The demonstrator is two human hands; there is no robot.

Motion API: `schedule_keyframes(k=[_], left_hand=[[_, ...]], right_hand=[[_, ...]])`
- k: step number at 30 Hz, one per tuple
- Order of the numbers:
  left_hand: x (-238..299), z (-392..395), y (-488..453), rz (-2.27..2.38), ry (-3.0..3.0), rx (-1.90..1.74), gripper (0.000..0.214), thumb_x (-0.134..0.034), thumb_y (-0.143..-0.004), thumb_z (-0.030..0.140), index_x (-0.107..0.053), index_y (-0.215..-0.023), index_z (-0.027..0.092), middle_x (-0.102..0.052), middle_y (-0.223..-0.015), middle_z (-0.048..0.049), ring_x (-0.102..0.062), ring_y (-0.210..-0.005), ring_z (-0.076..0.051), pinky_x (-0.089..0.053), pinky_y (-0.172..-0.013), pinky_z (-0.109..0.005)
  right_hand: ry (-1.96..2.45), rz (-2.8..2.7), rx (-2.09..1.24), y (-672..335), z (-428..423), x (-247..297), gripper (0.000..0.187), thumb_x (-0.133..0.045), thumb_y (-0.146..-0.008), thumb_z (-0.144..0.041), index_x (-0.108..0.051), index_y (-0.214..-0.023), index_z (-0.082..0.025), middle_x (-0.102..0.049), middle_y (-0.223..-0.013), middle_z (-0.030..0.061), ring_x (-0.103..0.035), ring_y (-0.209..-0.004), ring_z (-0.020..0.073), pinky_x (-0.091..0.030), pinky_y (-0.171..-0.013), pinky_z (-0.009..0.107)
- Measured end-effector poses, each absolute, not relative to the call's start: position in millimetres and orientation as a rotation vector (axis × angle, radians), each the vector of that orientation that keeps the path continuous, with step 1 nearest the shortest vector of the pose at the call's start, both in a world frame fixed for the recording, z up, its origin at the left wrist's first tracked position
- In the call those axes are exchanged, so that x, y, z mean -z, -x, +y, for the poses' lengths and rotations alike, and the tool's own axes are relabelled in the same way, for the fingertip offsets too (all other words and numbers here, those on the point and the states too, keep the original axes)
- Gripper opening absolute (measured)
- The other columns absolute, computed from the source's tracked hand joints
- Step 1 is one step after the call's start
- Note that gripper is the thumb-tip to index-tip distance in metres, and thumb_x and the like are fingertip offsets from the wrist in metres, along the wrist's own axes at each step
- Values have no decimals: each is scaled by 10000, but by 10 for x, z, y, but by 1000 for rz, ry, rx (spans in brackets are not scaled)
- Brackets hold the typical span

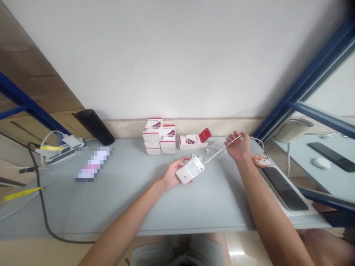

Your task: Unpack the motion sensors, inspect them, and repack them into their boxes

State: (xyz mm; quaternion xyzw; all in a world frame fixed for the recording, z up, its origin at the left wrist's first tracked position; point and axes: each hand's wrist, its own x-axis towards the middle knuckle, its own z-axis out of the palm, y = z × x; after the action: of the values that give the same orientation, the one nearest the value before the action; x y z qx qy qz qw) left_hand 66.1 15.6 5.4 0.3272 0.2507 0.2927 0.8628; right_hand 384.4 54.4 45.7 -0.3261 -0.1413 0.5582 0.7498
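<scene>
My left hand (172,173) is closed around a white motion sensor (190,170), a flat oblong case with a pale window and a small red mark. From its upper right end a thin white wire (217,152) runs taut up to my right hand (239,148), which pinches it between thumb and finger. Just behind the sensor shows a small white part (198,157), partly hidden. On the table (116,207), below the wire and near my right hand, lies a crumpled clear plastic bag (215,149).
Several white and red boxes (153,127) are stacked by the wall. An opened box (191,141) with a red flap lies beside them. Leftward are a black cylinder (95,127), a power strip (65,151) and a blurred phone (94,164). A dark phone (285,188) lies right.
</scene>
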Motion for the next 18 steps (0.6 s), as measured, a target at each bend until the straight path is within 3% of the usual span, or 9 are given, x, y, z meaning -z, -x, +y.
schedule_keyframes(k=[6, 18], left_hand=[[-72, 136, -634, 503, -656, -641, 310, -578, -814, 238, -612, -1121, 221, -714, -1156, -124, -714, -861, -286, -584, -639, -393], [-108, 152, -608, 441, -472, -831, 285, -573, -819, 265, -655, -1082, 191, -741, -989, -121, -707, -746, -311, -522, -649, -420]], right_hand=[[524, -397, -1283, -3563, 408, -666, 304, -626, -859, -559, -587, -850, -257, -495, -690, -34, -498, -587, 135, -433, -579, 266], [660, -497, -1628, -2440, 151, -545, 230, -646, -885, -464, -648, -857, -236, -575, -794, 20, -539, -714, 173, -497, -681, 307]])
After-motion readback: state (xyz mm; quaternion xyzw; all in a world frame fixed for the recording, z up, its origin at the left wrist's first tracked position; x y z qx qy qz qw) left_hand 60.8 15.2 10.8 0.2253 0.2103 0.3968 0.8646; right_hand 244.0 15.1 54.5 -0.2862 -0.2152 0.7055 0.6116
